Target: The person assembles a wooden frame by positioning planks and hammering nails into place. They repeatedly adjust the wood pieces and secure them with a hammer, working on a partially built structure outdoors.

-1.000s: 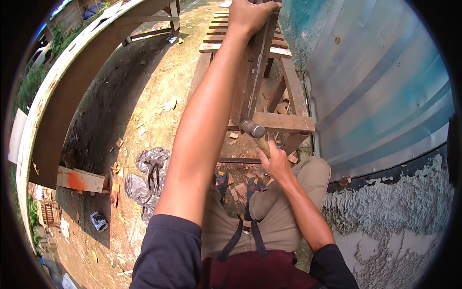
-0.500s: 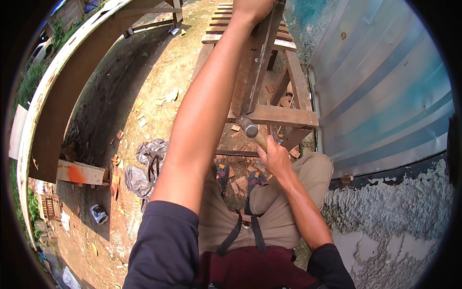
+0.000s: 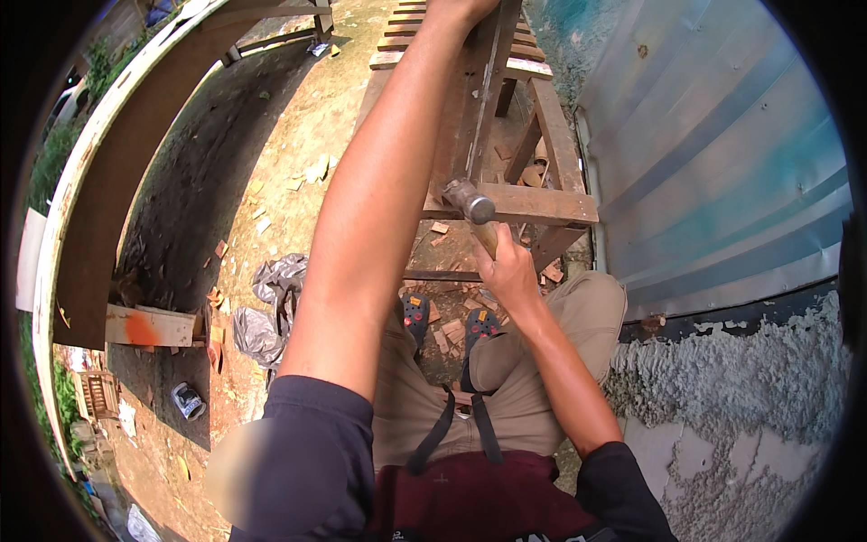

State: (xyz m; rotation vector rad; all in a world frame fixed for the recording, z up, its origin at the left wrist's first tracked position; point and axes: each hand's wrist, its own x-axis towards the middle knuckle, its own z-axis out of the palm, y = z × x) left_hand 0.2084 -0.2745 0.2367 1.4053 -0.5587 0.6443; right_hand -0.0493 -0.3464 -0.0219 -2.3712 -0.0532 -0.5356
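Observation:
A hammer [image 3: 469, 200] with a metal head and a pale wooden handle is held in my right hand [image 3: 510, 271], fingers wrapped round the handle. Its head is at the lower end of a long wooden board [image 3: 479, 99], by the crosspiece [image 3: 533, 204] of a wooden frame; whether they touch I cannot tell. My left arm reaches far forward, and my left hand [image 3: 462, 9] lies against the upper part of the board. The picture's upper edge cuts off its fingers, so its grip is hidden.
Wood scraps [image 3: 442, 339] lie around my shoes. A slatted wooden bench [image 3: 388, 60] stands ahead. On the right runs a metal sheet wall [image 3: 713, 172] above rough plaster. A grey plastic bag [image 3: 262, 334], a can [image 3: 188, 401] and a large wooden panel [image 3: 117, 199] are on the left.
The hammer head has come up slightly and to the right, with my right hand a little higher. My left hand stays by the board, and the view has shifted slightly.

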